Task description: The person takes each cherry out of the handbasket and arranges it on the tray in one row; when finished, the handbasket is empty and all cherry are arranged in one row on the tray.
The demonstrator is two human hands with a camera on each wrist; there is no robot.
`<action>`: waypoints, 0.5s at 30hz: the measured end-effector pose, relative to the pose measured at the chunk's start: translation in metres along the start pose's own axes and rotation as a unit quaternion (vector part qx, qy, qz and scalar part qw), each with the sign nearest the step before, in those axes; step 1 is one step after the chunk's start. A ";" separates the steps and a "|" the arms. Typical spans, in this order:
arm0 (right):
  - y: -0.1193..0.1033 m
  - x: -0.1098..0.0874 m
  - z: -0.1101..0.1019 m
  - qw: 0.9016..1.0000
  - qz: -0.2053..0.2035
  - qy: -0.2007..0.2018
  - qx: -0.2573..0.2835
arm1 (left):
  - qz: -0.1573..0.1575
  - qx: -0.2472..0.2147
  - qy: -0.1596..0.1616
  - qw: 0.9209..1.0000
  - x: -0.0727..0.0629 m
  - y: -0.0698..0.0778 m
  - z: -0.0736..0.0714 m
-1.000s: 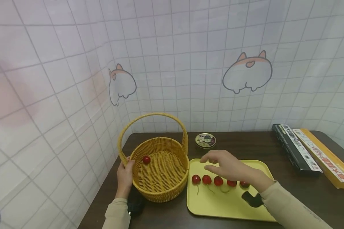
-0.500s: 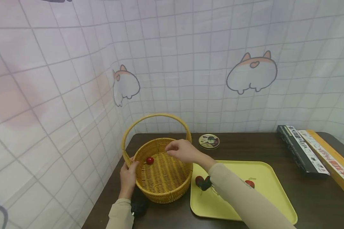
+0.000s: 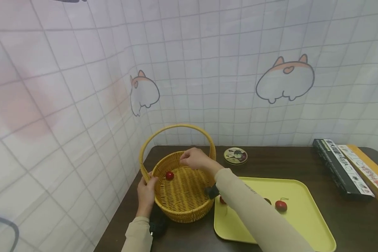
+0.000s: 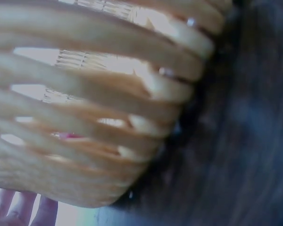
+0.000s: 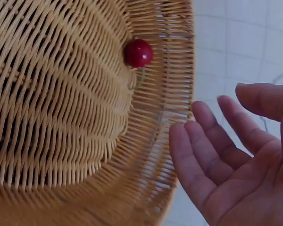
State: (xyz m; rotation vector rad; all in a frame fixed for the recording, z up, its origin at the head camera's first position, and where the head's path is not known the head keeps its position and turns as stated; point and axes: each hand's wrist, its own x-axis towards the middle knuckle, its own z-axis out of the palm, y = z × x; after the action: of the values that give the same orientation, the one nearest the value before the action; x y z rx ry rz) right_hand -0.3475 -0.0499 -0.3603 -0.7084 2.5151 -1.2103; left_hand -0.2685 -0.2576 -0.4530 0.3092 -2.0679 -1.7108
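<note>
A yellow wicker basket point(image 3: 186, 216) with a tall hoop handle stands at the left of the table. My left hand point(image 3: 146, 194) holds its left side, thumb at the rim by the foot of the handle; in the left wrist view, fingertips point(image 4: 21, 209) show beside the weave. One red cherry point(image 3: 169, 175) lies inside near the left wall, its stem visible in the right wrist view. My right hand point(image 5: 240, 165) hovers over the basket's back right part, fingers loosely extended, thumb apart, nothing held. On the yellow tray point(image 3: 305, 224) lies another cherry point(image 3: 281, 205); my right sleeve hides others.
Behind the tray is a small round tin point(image 3: 235, 155). A black pasta box point(image 3: 343, 171) and an orange-and-white one point(image 3: 366, 168) lie at the right. A white checked cloth point(image 3: 208, 87) hangs behind the table and along its left side.
My right hand has moved left from above the tray to over the basket, and its sleeve now covers most of the tray's cherries. The left hand stays on the basket. The head view has shifted slightly.
</note>
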 end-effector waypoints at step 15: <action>0.006 0.036 0.058 0.984 -0.022 -0.018 -0.178 | -0.004 -0.003 0.000 1.000 0.002 -0.002 0.000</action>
State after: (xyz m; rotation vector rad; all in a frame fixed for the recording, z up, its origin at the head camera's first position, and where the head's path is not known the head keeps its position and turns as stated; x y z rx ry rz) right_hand -0.3547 -0.1037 -0.4019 -0.8608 2.7273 -0.7560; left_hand -0.2708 -0.2585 -0.4546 0.3163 -2.0641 -1.7200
